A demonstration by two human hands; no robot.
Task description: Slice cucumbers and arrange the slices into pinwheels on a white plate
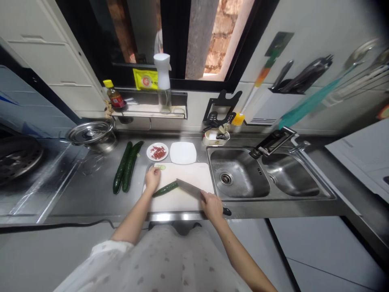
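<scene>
My right hand [212, 206] grips a kitchen knife [190, 188] whose black handle sticks out behind the palm. The blade points left, and its tip is at the right end of a piece of cucumber [167, 188] lying on the white cutting board [182, 202]. My left hand [152, 178] is over the board's left side with its fingers curled closed; what they hold, if anything, is hidden. Just beyond it a few pale green cucumber slices [161, 166] lie at the board's far left corner.
Two whole cucumbers [129, 168] lie left of the board. Behind it stand a plate of chopped red pieces [158, 152] and a white square plate [183, 153]. A steel pot [94, 136] is at far left, a double sink [240, 172] at right.
</scene>
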